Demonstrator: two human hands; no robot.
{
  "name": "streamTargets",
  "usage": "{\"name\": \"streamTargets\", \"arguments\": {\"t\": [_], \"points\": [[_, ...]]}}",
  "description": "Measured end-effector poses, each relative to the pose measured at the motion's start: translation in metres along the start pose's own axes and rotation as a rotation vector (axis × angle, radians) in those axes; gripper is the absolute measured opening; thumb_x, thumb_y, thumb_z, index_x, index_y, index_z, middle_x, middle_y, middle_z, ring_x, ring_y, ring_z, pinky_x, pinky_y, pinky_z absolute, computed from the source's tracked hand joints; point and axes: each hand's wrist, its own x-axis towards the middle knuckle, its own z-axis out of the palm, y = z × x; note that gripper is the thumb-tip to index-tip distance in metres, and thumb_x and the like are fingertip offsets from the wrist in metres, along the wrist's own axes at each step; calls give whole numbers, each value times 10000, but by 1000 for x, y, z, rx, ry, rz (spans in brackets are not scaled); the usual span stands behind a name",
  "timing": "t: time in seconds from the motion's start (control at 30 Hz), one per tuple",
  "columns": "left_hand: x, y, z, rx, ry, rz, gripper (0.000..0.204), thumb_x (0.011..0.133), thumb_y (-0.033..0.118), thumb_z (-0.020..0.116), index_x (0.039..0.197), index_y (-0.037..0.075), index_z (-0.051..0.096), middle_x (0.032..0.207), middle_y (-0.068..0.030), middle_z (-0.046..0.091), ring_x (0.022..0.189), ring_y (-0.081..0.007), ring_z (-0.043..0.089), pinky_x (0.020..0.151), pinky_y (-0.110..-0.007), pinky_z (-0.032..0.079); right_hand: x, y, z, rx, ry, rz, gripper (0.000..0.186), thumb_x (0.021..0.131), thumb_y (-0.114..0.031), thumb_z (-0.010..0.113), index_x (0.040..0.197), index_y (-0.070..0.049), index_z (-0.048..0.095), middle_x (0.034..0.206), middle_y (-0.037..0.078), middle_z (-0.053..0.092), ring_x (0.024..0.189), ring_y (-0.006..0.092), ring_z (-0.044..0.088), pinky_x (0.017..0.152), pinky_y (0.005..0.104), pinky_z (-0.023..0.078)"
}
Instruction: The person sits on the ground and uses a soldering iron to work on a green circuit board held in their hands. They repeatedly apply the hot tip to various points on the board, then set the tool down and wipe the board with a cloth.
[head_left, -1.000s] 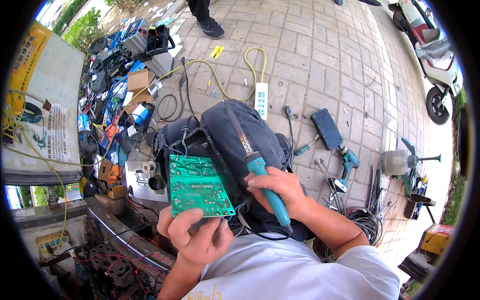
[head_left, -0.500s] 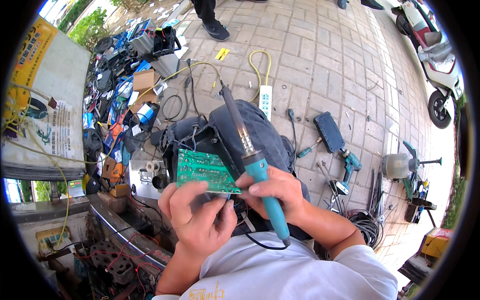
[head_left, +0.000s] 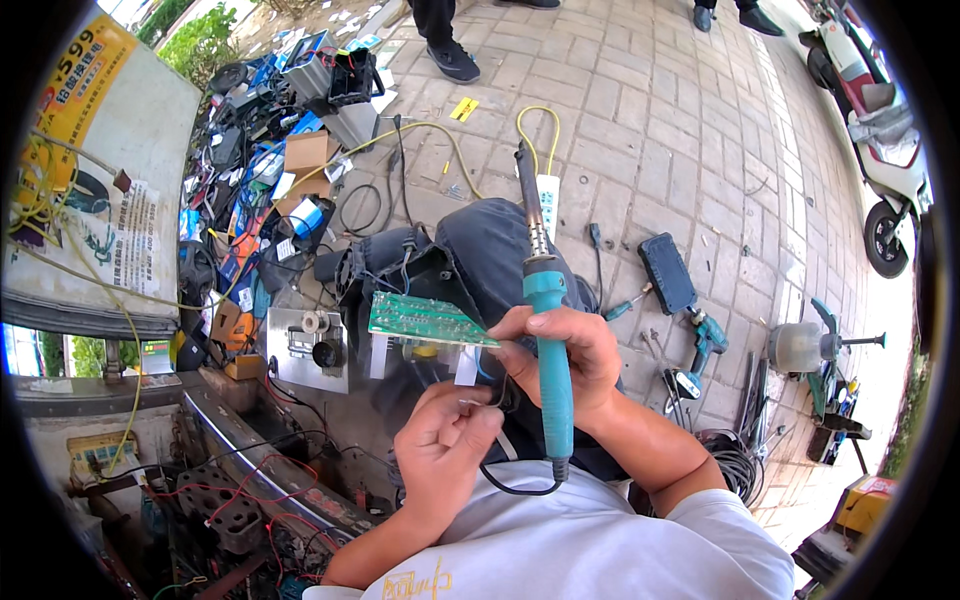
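My right hand (head_left: 585,370) is closed round the teal handle of a soldering iron (head_left: 553,400), whose dark metal end points away from me. Between that thumb and forefinger it also pinches the right corner of a green circuit board (head_left: 425,318). The board is tilted nearly edge-on, solder side up, with pale parts hanging beneath it. Just below the board, my left hand (head_left: 445,445) is closed in a pinch on a thin wire (head_left: 477,403); part of the wire is hidden by the fingers.
A white power strip (head_left: 546,200) with a yellow cord lies ahead. To the right are a black case (head_left: 665,272), a cordless drill (head_left: 709,338) and cable coils. A heap of discarded electronics (head_left: 255,180) covers the left. An open compartment with wires sits lower left. Another person's shoe (head_left: 453,62) stands ahead.
My left hand has let go of the board and dropped below it, pinching a wire. The board has tipped more edge-on, and the soldering iron has shifted right and stands straighter.
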Motion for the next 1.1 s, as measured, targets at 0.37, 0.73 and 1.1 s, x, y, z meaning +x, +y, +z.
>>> {"name": "streamTargets", "arguments": {"t": [0.37,0.73,1.1], "points": [[16,47,-1,453,98,158,150,878,36,696,992,-53,659,745,-65,637,573,-76,531,528,-205,426,-3,5,0,17,14,-11,440,755,59,768,1128,-50,562,904,136,706,780,224,721,667,305,577],[38,61,10,1035,58,643,236,714,-76,734,911,4,630,670,-103,579,529,-237,559,469,-321,439,4,5,3,13,5,-41,456,785,96,732,1170,0,508,891,141,692,762,176,697,678,294,566],[45,70,6,1253,11,754,242,665,-34,751,872,22,639,750,-98,608,699,-273,595,617,-353,462,4,4,5,47,20,-19,455,779,87,746,1161,-17,522,906,123,690,779,167,692,679,290,558]]}}
